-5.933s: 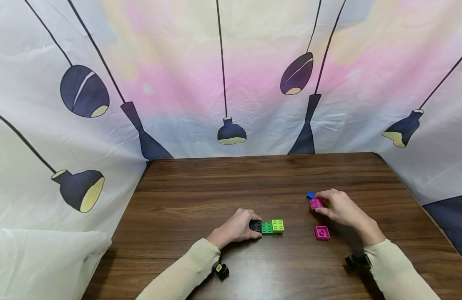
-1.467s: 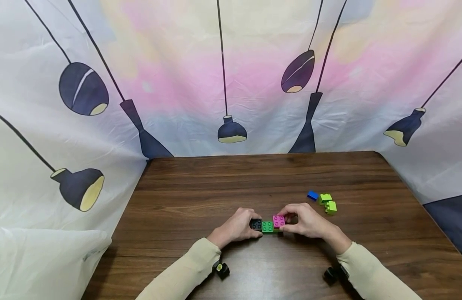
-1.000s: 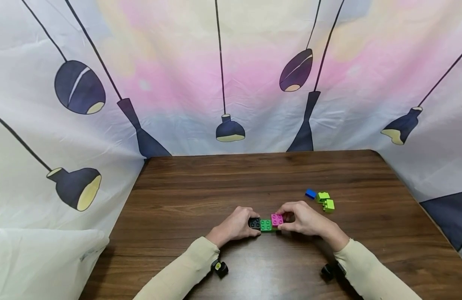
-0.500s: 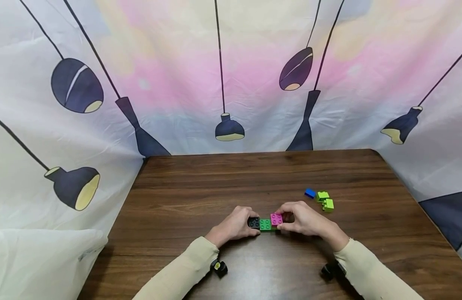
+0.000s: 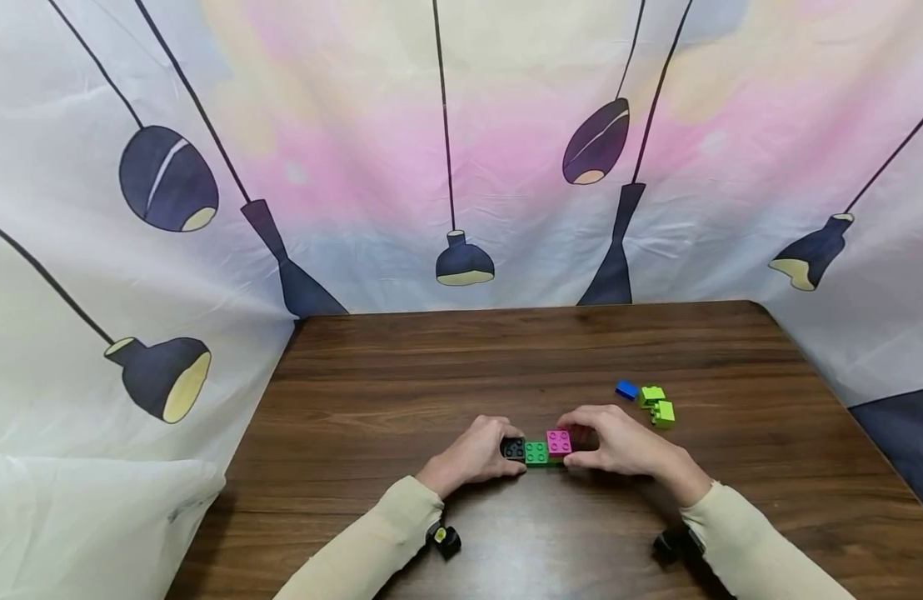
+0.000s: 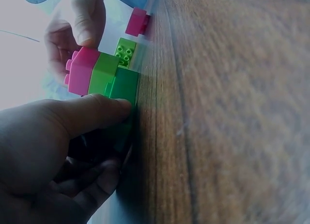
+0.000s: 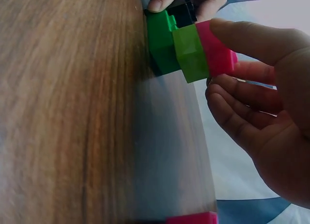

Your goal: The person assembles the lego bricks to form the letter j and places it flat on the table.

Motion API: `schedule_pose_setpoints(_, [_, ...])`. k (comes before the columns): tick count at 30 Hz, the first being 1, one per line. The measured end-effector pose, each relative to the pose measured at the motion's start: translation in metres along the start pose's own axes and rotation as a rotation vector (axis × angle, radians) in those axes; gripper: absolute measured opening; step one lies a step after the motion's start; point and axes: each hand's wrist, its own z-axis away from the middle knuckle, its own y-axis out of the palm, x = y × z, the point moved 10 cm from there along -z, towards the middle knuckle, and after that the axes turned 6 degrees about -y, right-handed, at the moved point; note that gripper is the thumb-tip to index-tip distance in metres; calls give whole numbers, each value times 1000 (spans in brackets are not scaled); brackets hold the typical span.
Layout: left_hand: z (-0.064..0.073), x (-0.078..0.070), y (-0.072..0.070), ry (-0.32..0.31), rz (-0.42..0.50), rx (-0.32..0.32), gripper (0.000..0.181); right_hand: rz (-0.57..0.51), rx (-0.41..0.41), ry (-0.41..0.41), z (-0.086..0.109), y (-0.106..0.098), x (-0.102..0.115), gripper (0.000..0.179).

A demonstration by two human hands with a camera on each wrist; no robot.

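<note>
In the head view my left hand (image 5: 472, 454) grips the left end of a row of joined toy building bricks, around the black brick (image 5: 514, 450). Its thumb lies against the green brick (image 6: 127, 83) in the left wrist view. A lime brick (image 7: 191, 54) sits raised on the green one's far end. On top of the lime brick is a pink brick (image 5: 558, 442), studs up. My right hand (image 5: 622, 442) pinches that pink brick from the right, thumb on its near side, fingers behind.
Behind the right hand on the brown table (image 5: 431, 358) lie a blue brick (image 5: 626, 389) and two lime bricks (image 5: 652, 397). A second pink brick (image 6: 137, 22) rests on the table, hidden in the head view. Printed cloth hangs around the table.
From the back right, my right hand has brought the pink brick onto the lime one, uncovering the loose lime bricks. The left hand has kept its grip; the last second shows hardly any motion.
</note>
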Motion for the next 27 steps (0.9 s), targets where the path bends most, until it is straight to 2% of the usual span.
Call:
schedule_pose_setpoints(4, [-1, 1, 0, -2, -1, 0, 32, 52, -45, -30, 3, -12, 1, 46])
schedule_pose_setpoints(8, [-1, 3, 1, -10, -1, 8, 35, 95, -70, -21, 9, -21, -2, 47])
schedule_pose_setpoints(14, [-1, 3, 3, -16, 15, 18, 34, 109, -69, 26, 17, -28, -8, 49])
schedule_pose_setpoints(27, [0, 4, 3, -11, 18, 9, 35, 143, -69, 74, 27, -34, -11, 51])
